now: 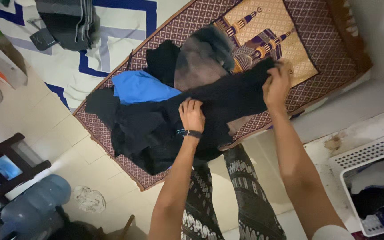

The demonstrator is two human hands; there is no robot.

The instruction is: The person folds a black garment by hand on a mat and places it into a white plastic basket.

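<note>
Two hands, left hand (192,114), right hand (276,84), fingers clenched on black garment (232,95), dark, limp, stretched between them

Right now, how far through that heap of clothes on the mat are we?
Nothing looks finished: no folded stack shows anywhere. In hand: the left hand and right hand hold a black garment stretched between them above the patterned mat. Left: the blue garment, grey garment and other dark clothes lie loose in a heap, and more clothes sit in the white basket at the right.
</note>
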